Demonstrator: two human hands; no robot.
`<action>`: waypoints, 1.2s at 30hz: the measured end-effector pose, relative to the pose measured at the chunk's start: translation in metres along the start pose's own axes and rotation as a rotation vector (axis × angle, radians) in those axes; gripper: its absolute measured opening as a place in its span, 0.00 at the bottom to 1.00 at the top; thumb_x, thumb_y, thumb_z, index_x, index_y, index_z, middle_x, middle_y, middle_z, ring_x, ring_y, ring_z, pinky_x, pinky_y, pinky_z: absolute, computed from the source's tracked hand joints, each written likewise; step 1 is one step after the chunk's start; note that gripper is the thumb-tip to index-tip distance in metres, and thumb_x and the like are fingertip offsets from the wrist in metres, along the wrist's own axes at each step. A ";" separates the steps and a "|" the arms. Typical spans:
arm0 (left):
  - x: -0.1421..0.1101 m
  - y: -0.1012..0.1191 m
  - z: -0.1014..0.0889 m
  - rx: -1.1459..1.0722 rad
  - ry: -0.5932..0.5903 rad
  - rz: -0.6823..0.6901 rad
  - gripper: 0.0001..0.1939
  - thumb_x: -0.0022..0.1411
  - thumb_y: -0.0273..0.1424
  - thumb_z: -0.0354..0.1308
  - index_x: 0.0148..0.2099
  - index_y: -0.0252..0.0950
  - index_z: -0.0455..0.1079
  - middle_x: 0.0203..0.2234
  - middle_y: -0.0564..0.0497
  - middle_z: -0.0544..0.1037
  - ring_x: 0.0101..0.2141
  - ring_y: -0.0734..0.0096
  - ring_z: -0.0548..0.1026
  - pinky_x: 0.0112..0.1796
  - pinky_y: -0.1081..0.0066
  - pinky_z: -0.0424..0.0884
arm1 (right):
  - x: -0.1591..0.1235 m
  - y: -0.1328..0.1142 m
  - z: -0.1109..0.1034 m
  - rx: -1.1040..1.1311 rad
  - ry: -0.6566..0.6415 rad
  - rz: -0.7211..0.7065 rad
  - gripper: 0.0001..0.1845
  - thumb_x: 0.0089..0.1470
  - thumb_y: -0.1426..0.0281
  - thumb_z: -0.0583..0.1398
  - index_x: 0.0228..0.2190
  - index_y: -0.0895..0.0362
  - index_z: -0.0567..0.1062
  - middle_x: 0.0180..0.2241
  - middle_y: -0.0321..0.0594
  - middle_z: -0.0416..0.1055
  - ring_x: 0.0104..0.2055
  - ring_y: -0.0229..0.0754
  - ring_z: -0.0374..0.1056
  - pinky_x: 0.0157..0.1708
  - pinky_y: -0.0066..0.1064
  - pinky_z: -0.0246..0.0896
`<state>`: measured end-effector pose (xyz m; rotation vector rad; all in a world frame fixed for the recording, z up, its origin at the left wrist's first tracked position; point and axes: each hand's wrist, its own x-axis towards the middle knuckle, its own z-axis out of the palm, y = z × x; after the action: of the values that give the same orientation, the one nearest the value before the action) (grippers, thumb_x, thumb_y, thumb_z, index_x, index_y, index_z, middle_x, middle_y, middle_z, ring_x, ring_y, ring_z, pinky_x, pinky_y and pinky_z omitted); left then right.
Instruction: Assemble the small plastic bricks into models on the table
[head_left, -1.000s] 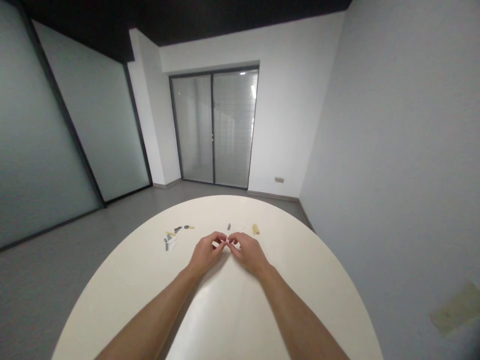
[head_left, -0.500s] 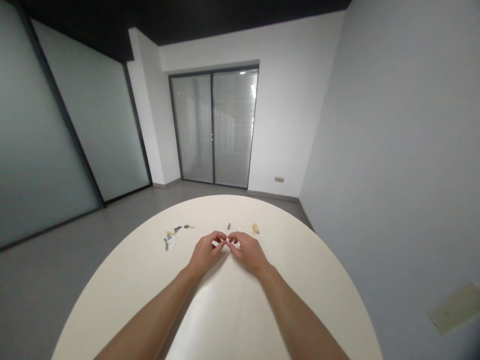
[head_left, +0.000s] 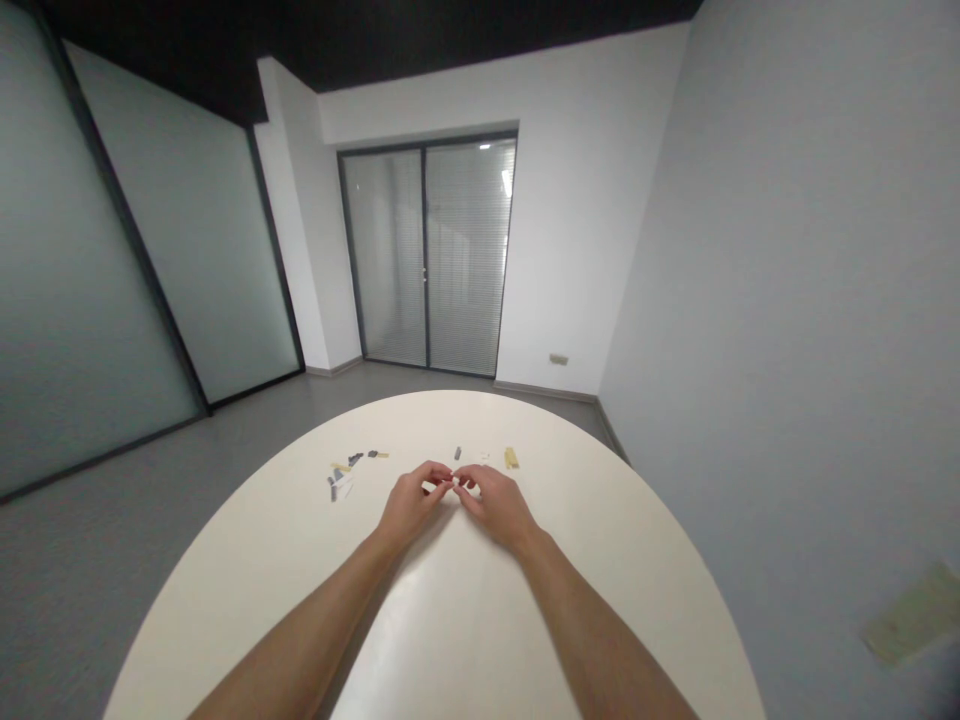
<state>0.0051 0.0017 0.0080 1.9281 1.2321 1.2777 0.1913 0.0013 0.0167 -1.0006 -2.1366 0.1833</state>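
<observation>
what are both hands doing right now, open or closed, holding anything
Left hand: closed, fingertips pinching a small white piece.
Right hand: closed, fingertips on the same piece, though it is too small to make out clearly.

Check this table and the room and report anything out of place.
Small grey, white and yellow parts lie scattered loosely on the round table, in no tray or container. Low on the right wall, a pale green patch looks out of place against the grey; I can't tell what it is.
</observation>
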 end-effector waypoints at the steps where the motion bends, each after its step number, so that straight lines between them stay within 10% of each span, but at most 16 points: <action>1: 0.000 0.000 0.000 -0.003 0.003 -0.005 0.08 0.61 0.35 0.57 0.41 0.38 0.74 0.36 0.50 0.81 0.37 0.67 0.78 0.34 0.71 0.72 | 0.000 0.000 0.000 -0.002 0.001 0.002 0.08 0.62 0.66 0.58 0.42 0.52 0.74 0.39 0.38 0.76 0.40 0.40 0.71 0.41 0.30 0.63; 36: -0.002 0.008 0.000 0.004 -0.013 -0.016 0.11 0.61 0.38 0.58 0.38 0.37 0.75 0.33 0.49 0.81 0.35 0.67 0.78 0.36 0.70 0.73 | 0.000 0.000 0.001 -0.034 -0.017 -0.028 0.06 0.60 0.69 0.59 0.39 0.53 0.75 0.37 0.37 0.76 0.40 0.39 0.70 0.41 0.30 0.61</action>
<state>0.0078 -0.0037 0.0137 1.9231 1.2422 1.2531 0.1907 0.0014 0.0160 -0.9913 -2.1744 0.1421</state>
